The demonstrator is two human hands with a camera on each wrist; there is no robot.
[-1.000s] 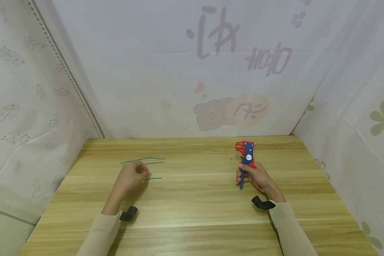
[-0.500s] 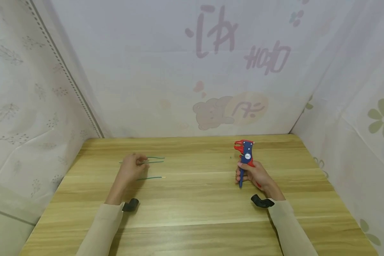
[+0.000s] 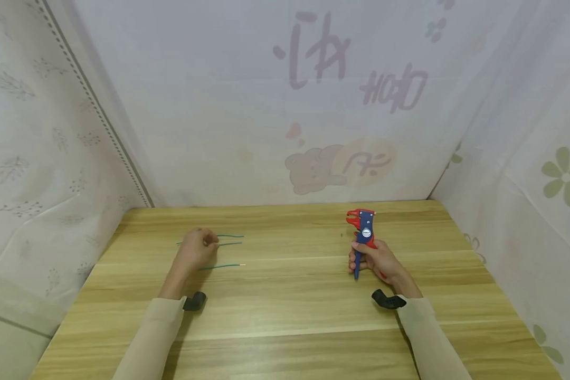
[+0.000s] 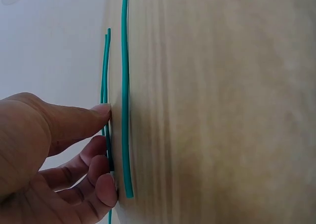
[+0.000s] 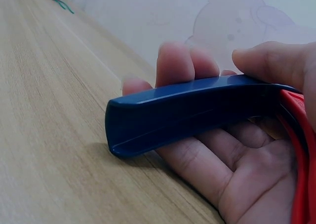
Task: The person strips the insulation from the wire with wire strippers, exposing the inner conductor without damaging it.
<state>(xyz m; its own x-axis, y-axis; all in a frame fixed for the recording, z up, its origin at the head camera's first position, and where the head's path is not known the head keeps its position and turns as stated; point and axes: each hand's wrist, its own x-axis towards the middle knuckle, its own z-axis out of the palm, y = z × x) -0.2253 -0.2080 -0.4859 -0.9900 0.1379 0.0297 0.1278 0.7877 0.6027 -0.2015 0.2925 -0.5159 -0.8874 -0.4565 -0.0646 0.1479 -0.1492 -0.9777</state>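
In the head view, my left hand (image 3: pixel 198 249) is low over several green wires on the left of the table. Its thumb tip overlaps one of the two farther wires (image 3: pixel 230 244) in the left wrist view, with a small gap between thumb and forefinger. A third green wire (image 3: pixel 223 266), bare at its right end, lies nearer on the wood, next to the hand. On the right, my right hand (image 3: pixel 379 259) grips a red and blue wire stripper (image 3: pixel 367 224) by its handles, its red jaws pointing left. Its blue handle (image 5: pixel 177 110) fills the right wrist view.
A wooden table (image 3: pixel 285 316) spans the foreground, backed by a printed cloth (image 3: pixel 218 105). One tiny green scrap (image 3: pixel 341 235) lies left of the wire stripper. Black wrist mounts (image 3: pixel 388 300) stick out from the sleeves.
My left hand has left the nearer wire with the bare end and moved away from me to the farther wires. My right hand stays in place, still gripping the wire stripper.
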